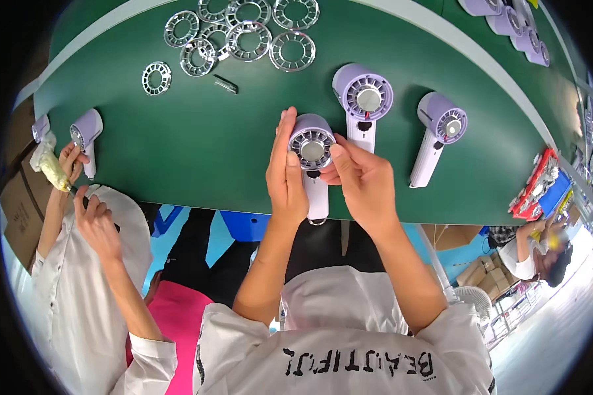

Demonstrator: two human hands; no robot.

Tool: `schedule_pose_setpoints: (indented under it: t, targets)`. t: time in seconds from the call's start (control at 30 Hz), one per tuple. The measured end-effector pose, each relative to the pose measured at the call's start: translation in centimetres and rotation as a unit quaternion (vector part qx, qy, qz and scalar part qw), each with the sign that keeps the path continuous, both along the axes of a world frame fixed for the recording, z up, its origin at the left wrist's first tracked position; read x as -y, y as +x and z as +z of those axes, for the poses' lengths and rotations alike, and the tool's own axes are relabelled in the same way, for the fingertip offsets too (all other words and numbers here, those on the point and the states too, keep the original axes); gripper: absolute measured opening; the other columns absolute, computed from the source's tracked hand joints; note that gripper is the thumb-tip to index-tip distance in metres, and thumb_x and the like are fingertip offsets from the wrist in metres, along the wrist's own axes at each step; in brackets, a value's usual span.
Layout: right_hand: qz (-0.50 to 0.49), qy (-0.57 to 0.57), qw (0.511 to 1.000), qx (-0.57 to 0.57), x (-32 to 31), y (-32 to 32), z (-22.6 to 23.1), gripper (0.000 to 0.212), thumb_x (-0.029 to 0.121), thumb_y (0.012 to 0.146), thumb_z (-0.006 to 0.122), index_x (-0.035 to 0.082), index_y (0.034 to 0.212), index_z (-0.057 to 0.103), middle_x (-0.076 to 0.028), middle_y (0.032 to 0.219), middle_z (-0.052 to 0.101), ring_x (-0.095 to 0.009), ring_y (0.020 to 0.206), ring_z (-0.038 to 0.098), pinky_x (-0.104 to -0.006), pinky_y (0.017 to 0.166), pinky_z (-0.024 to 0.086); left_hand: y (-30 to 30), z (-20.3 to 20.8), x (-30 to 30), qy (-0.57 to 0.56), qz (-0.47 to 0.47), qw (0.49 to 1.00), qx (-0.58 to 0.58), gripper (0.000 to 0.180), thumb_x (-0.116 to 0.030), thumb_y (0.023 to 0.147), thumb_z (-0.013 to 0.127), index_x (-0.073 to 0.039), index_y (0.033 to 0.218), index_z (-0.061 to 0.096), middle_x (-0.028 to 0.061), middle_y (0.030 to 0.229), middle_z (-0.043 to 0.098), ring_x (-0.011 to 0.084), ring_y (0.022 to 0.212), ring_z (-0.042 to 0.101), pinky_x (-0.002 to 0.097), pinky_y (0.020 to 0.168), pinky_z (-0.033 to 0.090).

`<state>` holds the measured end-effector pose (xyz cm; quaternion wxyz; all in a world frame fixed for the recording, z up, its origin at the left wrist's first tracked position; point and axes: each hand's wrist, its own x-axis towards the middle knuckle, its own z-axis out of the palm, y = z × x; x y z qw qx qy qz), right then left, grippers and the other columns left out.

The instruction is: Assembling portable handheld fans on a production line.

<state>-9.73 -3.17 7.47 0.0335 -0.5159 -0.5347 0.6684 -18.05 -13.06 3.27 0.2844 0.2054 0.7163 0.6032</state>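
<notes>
Both hands hold one small lilac plastic handheld fan with a silver grille (pixel 313 155) above the near edge of the green surface (pixel 178 151). The left hand (pixel 285 172) lies flat against its round head; the right hand (pixel 362 181) pinches the head from the other side. The fan's grille faces up to the camera, and its long handle points toward the person.

Bright, even overhead light fills the scene; the green tabletop (pixel 178 145) shows only soft, short shadows. Lower right of the frame is washed out by glare. Strong fisheye bending curves the edges, with black corners and slight softness toward the rim.
</notes>
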Motion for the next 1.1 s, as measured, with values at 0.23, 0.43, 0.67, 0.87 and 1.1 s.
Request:
schedule_pose_setpoints:
  t: [0.23, 0.43, 0.67, 0.87, 1.1]
  targets:
    - [-0.026, 0.127, 0.991, 0.03, 1.3, 2.9, 1.4, 0.034, 0.013, 0.1, 0.065, -0.001, 0.131, 0.065, -0.011, 0.094, 0.074, -0.013, 0.079, 0.07, -0.0269, 0.069, 0.057, -0.3, 1.4, 2.6, -0.046, -0.058, 0.994, -0.077, 0.084, -0.005, 0.084, 0.075, 0.0, 0.156, 0.033, 0.0259, 0.161, 0.033, 0.039, 0.149, 0.035, 0.0453, 0.119, 0.032]
    - [0.124, 0.299, 0.94, 0.102, -1.3, 4.2, -0.4, 0.07, 0.027, 0.085, 0.08, 0.004, 0.145, 0.051, -0.011, 0.122, 0.065, -0.022, 0.085, 0.065, -0.0347, 0.071, 0.055, 0.5, 0.3, 2.7, -0.108, 0.021, 0.983, -0.148, 0.083, -0.003, 0.08, 0.078, 0.001, 0.153, 0.037, 0.0227, 0.155, 0.043, 0.0382, 0.142, 0.045, 0.0442, 0.117, 0.036]
    - [0.197, 0.369, 0.9, 0.124, -0.6, 4.5, -1.9, 0.07, 0.028, 0.083, 0.078, 0.006, 0.143, 0.05, -0.015, 0.11, 0.062, -0.035, 0.094, 0.065, -0.0434, 0.074, 0.057, -4.4, 1.2, 3.7, -0.152, 0.093, 0.97, -0.163, 0.084, 0.0, 0.08, 0.072, 0.001, 0.155, 0.033, 0.0208, 0.155, 0.043, 0.0328, 0.144, 0.042, 0.0421, 0.12, 0.03]
    - [0.225, 0.319, 0.917, 0.076, 0.4, 6.5, -0.4, 0.066, 0.024, 0.083, 0.079, 0.007, 0.142, 0.054, -0.015, 0.118, 0.06, -0.033, 0.107, 0.063, -0.0419, 0.087, 0.055, -0.1, 2.1, 2.0, 0.022, 0.16, 0.936, -0.313, 0.085, -0.007, 0.082, 0.068, 0.007, 0.154, 0.026, 0.0266, 0.157, 0.035, 0.0396, 0.146, 0.036, 0.0513, 0.122, 0.024]
    - [0.305, 0.344, 0.885, -0.075, -12.6, -4.1, 3.3, 0.053, 0.02, 0.085, 0.079, 0.008, 0.133, 0.061, -0.011, 0.122, 0.059, -0.028, 0.108, 0.061, -0.0406, 0.083, 0.054, 3.4, -0.3, -4.2, -0.038, 0.078, 0.986, -0.142, 0.094, -0.016, 0.073, 0.087, -0.001, 0.151, 0.037, 0.0192, 0.154, 0.044, 0.0405, 0.146, 0.038, 0.0544, 0.12, 0.028]
